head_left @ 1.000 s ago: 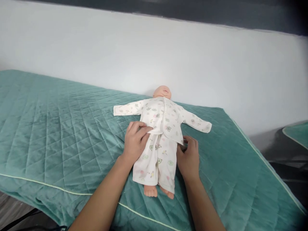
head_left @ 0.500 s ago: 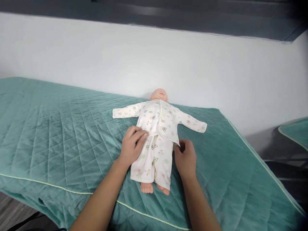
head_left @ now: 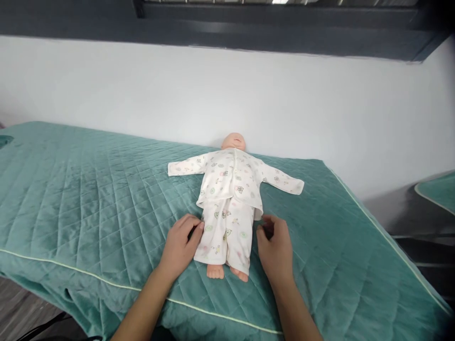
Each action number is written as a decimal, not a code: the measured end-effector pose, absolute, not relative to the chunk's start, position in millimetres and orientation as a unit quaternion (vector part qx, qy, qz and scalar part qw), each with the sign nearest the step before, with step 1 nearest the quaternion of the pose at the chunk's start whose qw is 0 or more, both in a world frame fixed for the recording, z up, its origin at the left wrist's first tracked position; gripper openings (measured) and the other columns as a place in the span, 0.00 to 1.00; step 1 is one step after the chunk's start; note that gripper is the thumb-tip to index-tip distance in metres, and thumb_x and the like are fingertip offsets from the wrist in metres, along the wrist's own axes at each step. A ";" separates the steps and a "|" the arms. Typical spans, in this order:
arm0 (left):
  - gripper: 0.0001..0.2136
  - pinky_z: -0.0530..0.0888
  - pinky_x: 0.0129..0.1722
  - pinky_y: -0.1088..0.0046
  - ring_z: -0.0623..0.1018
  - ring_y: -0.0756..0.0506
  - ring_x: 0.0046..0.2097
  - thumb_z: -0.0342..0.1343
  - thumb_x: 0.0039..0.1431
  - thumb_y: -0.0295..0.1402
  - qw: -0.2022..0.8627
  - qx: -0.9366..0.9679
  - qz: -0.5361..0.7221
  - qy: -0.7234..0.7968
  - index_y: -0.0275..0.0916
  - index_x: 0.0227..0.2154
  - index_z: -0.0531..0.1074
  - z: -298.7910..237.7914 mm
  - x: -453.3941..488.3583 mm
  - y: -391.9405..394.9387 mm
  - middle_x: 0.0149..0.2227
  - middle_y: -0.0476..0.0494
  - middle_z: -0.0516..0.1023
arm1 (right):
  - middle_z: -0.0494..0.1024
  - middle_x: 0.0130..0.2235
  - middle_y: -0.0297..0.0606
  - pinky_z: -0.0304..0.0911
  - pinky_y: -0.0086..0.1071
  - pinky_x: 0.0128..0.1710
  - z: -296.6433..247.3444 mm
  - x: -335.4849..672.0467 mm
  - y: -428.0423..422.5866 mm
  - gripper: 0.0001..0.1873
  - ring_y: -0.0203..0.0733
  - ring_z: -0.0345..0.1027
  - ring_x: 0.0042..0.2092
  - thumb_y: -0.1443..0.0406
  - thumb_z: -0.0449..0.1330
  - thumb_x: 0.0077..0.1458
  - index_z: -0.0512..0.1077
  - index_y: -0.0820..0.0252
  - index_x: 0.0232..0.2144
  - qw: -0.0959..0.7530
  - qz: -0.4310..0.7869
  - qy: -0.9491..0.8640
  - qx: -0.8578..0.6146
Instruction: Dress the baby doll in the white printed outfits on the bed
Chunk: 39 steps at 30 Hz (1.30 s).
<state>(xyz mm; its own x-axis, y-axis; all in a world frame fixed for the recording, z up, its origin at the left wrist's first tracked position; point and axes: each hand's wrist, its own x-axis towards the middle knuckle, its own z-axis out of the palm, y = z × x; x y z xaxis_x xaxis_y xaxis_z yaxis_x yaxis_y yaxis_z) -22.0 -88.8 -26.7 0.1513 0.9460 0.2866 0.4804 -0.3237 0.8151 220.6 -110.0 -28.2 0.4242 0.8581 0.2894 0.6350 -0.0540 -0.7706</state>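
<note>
Our left hand and right hand curl loosely, fingers pinching nothing we can see, flanking the baby doll lying on the quilted bedcover. Its 2-piece pajamas look soft, light; we'd grip the jacket hem.

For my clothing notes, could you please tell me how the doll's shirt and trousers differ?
The shirt lies uppermost, its hem over the top of the trousers. The shirt's sleeves spread outward; the trousers' legs lie side by side. No doll hands show at the shirt's cuffs, but feet show below the trousers. Both are white with small prints.
</note>
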 end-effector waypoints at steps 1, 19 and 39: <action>0.12 0.68 0.41 0.69 0.73 0.47 0.39 0.49 0.70 0.37 0.284 0.704 0.405 0.510 0.40 0.30 0.69 -28.1 -23.8 -95.0 0.34 0.47 0.73 | 0.73 0.45 0.42 0.67 0.44 0.48 -28.3 217.7 -120.6 0.11 0.47 0.69 0.46 0.63 0.56 0.59 0.69 0.57 0.45 0.459 0.140 -0.531 -0.699; 0.16 0.71 0.47 0.59 0.77 0.42 0.42 0.53 0.58 0.26 0.239 0.756 0.345 0.502 0.43 0.48 0.73 -39.3 -40.6 -131.9 0.41 0.43 0.79 | 0.66 0.66 0.47 0.62 0.60 0.59 -4.1 153.5 -168.0 0.12 0.60 0.54 0.68 0.72 0.54 0.61 0.72 0.57 0.45 0.277 -0.003 -0.765 -0.581; 0.09 0.70 0.34 0.71 0.74 0.48 0.34 0.51 0.59 0.20 0.138 0.767 0.479 0.405 0.41 0.38 0.66 -47.6 -46.2 -147.9 0.33 0.47 0.74 | 0.72 0.59 0.44 0.62 0.62 0.59 6.1 152.9 -184.0 0.13 0.56 0.59 0.65 0.72 0.54 0.61 0.70 0.52 0.46 0.349 0.005 -0.787 -0.509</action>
